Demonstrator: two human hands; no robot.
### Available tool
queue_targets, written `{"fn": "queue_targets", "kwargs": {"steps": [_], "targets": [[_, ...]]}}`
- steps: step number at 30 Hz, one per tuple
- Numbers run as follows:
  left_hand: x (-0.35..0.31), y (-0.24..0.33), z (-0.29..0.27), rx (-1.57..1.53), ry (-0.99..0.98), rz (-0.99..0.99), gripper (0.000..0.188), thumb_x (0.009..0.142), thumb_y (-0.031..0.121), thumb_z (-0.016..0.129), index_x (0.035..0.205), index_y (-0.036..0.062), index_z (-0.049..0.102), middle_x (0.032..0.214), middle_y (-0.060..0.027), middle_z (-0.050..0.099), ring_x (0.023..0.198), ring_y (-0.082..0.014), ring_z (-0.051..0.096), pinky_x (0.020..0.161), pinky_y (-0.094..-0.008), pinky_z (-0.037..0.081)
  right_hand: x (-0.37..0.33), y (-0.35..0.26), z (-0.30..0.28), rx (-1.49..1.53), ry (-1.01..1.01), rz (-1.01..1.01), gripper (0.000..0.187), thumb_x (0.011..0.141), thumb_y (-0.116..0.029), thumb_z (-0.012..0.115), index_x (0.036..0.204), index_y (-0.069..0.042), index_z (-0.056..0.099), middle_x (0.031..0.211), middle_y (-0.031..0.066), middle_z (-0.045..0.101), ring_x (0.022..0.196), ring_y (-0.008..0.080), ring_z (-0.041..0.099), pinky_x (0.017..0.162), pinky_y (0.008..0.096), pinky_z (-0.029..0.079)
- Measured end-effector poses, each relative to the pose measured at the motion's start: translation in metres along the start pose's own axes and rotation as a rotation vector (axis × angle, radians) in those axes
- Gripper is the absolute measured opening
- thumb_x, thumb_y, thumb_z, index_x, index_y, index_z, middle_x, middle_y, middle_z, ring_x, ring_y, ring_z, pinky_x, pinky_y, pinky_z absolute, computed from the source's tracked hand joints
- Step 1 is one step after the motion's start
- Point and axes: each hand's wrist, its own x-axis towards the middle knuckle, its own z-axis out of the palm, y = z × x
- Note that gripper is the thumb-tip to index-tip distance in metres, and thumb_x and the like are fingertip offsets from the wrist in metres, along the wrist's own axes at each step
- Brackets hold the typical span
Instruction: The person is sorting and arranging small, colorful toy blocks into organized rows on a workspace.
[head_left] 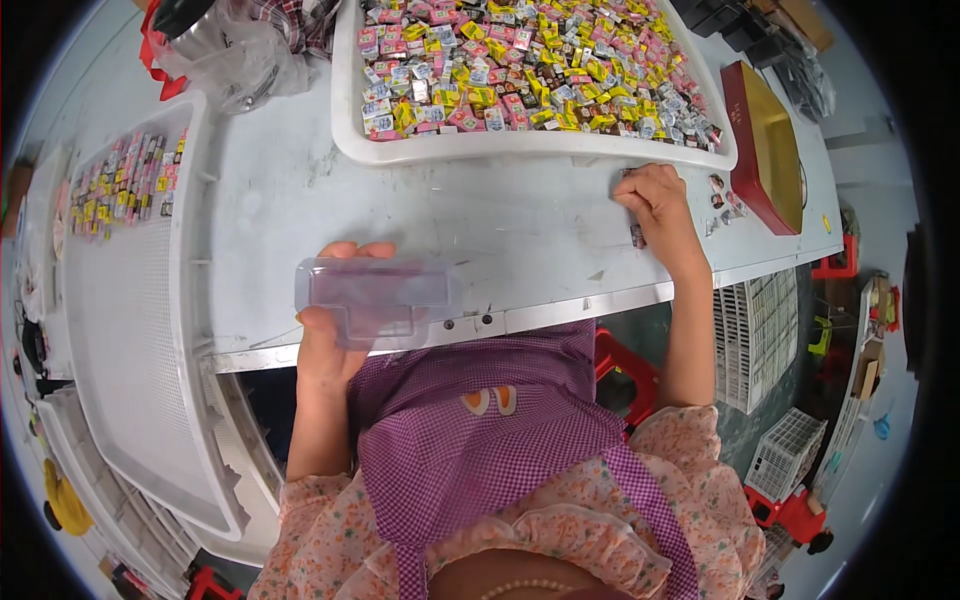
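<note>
My left hand (326,352) grips a clear, empty-looking plastic blister case (378,292) with a stepped shape, held up over the table's near edge. The fingers curl round its left end, with fingertips showing behind and the thumb in front. My right hand (657,208) is closed in a pinch at the tabletop, just below the big tray's front rim. What its fingers hold is hidden. Small dark pieces (638,236) show beside and under that hand. The white tray (450,150) ahead is full of tiny pink, yellow, white and brown miniature boxes (520,70).
At right stands a red box with a gold inside (765,150), with loose small pieces (722,200) beside it. A long white tray (140,330) at left holds rows of filled packs (125,185). Plastic bags (245,60) lie far left; white crates (757,340) stand below right.
</note>
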Motion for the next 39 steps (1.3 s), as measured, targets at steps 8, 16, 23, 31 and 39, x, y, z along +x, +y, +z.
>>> {"fn": "queue_targets", "kwargs": {"steps": [8, 16, 23, 31, 39], "targets": [[0.000, -0.001, 0.001, 0.128, -0.013, 0.031, 0.094, 0.068, 0.067, 0.066, 0.138, 0.0140, 0.035, 0.135, -0.0187, 0.042, 0.117, -0.0357, 0.051, 0.089, -0.0506, 0.051, 0.007, -0.121, 0.045, 0.303, 0.098, -0.243, 0.031, 0.073, -0.010, 0.073, 0.101, -0.008, 0.061, 0.096, 0.0086, 0.059, 0.093, 0.0294, 0.054, 0.083, 0.0406, 0.043], [-0.001, 0.001, 0.008, 0.087, -0.002, 0.033, 0.108, 0.062, 0.059, 0.079, 0.144, 0.0111, 0.028, 0.141, -0.0201, 0.036, 0.125, -0.0360, 0.045, 0.097, -0.0453, 0.045, 0.017, -0.188, 0.077, 0.264, 0.094, -0.316, 0.028, 0.072, -0.012, 0.069, 0.098, -0.009, 0.061, 0.094, 0.0040, 0.057, 0.086, 0.0255, 0.054, 0.078, 0.0390, 0.041], [-0.001, -0.002, 0.008, 0.081, -0.009, 0.025, 0.109, 0.064, 0.058, 0.079, 0.144, 0.0054, 0.026, 0.141, -0.0176, 0.039, 0.123, -0.0295, 0.047, 0.100, -0.0418, 0.042, 0.019, -0.192, 0.081, 0.202, 0.160, -0.314, 0.019, 0.072, -0.011, 0.069, 0.090, -0.008, 0.061, 0.086, 0.0043, 0.058, 0.077, 0.0255, 0.055, 0.071, 0.0392, 0.042], [0.002, 0.001, 0.012, 0.191, -0.005, 0.051, 0.112, 0.062, 0.059, 0.079, 0.144, 0.0050, 0.027, 0.138, -0.0200, 0.041, 0.118, -0.0291, 0.051, 0.096, -0.0396, 0.046, 0.018, -0.193, 0.084, 0.240, 0.204, -0.246, 0.017, 0.073, -0.007, 0.071, 0.089, -0.007, 0.064, 0.083, 0.0059, 0.060, 0.078, 0.0273, 0.055, 0.071, 0.0384, 0.044], [0.002, -0.002, 0.005, 0.155, -0.091, 0.115, 0.086, 0.079, 0.033, 0.071, 0.145, 0.0026, 0.024, 0.138, -0.0140, 0.043, 0.123, -0.0224, 0.047, 0.101, -0.0347, 0.039, 0.019, -0.193, 0.089, 0.179, 0.268, -0.301, 0.020, 0.072, -0.012, 0.072, 0.088, -0.006, 0.062, 0.083, 0.0042, 0.056, 0.076, 0.0244, 0.054, 0.068, 0.0376, 0.043]]}}
